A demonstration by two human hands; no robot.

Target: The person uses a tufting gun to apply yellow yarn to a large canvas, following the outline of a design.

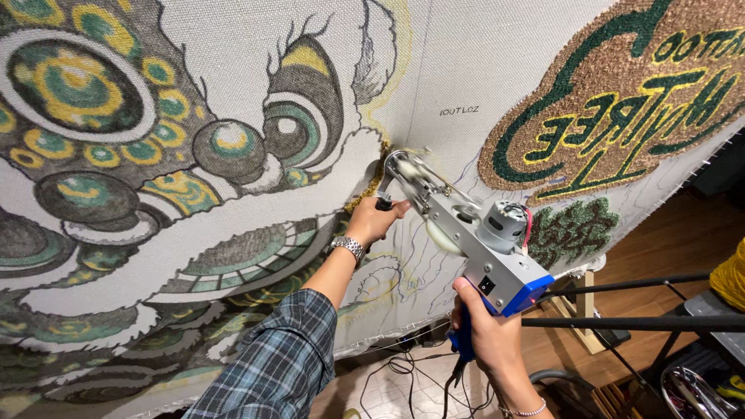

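A grey metal tufting gun [473,240] with a blue grip and a round motor points its tip at a stretched white cloth [233,93]. My right hand [485,330] is closed around the blue grip at the gun's rear. My left hand [374,219], with a metal watch on the wrist, grips the black front handle by the tip. The tip meets the cloth at a small patch of golden tufted yarn [374,174]. A large lion-like face in green, yellow and grey covers the cloth to the left.
A tufted brown, green and yellow emblem [621,101] fills the cloth's upper right. A green tufted patch [573,229] sits below it. Black cables [403,372] trail on the floor. Black metal bars [636,322] and a wooden frame leg [586,310] stand to the right, with a yellow yarn cone at the edge.
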